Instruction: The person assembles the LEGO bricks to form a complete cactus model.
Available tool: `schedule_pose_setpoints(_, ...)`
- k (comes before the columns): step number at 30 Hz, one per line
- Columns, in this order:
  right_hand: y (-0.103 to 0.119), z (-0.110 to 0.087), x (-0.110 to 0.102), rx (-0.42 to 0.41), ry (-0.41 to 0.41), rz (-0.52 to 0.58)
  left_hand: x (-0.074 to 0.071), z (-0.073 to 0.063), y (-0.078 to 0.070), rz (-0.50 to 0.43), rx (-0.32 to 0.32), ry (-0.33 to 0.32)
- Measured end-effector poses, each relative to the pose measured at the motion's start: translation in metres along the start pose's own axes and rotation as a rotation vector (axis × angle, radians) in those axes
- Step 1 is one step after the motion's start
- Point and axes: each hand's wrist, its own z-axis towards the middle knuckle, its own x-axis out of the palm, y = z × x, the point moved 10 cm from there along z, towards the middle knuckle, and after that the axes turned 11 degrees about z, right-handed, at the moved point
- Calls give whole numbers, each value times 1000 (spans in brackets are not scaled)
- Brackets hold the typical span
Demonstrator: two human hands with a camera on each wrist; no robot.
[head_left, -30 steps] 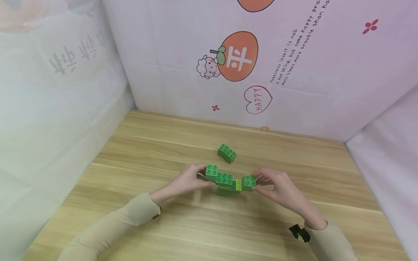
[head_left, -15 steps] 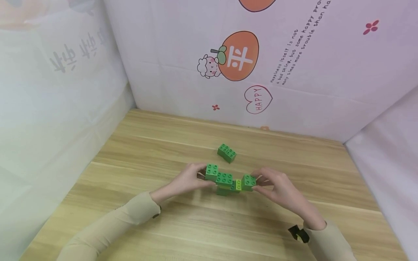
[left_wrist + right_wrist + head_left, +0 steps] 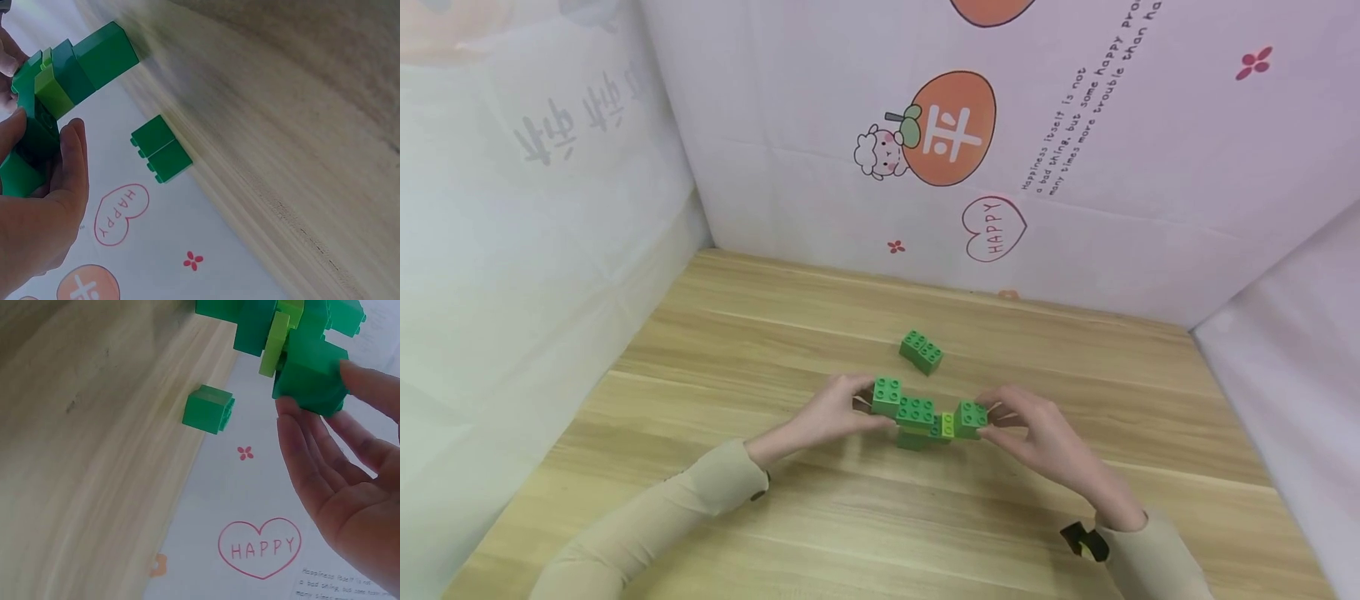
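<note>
Both hands hold one build of stacked green toy building bricks (image 3: 916, 409) in the head view, level across the middle. At its left end my left hand (image 3: 841, 412) grips it between thumb and fingers, close by a square brick (image 3: 887, 396) on top. My right hand (image 3: 1039, 425) pinches the square green brick (image 3: 312, 374) at the right end, thumb on one side and fingers on the other. A lime-green brick (image 3: 54, 92) sits between darker green ones. In the left wrist view, my left fingers hide part of the build.
Two loose green bricks (image 3: 921, 352) lie side by side on the wooden table (image 3: 760, 308) beyond the build. A white printed cloth (image 3: 790, 183) stands behind the table, with white cloth along both sides too.
</note>
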Motion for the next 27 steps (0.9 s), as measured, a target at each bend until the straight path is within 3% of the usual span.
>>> schedule_pose_setpoints(9,-16,0,5,141,-18,60,1,-1,1,-1,-16,6)
schedule_pose_setpoints(14,-23,-3,13,234,55,88,1,-2,-1,1,-10,4)
schedule_pose_setpoints(18,-29,-6,22,303,139,184,1,-1,-1,-3,-4,2)
schedule_pose_setpoints(27,-35,-6,35,343,213,399,0,-1,-1,-9,-5,3)
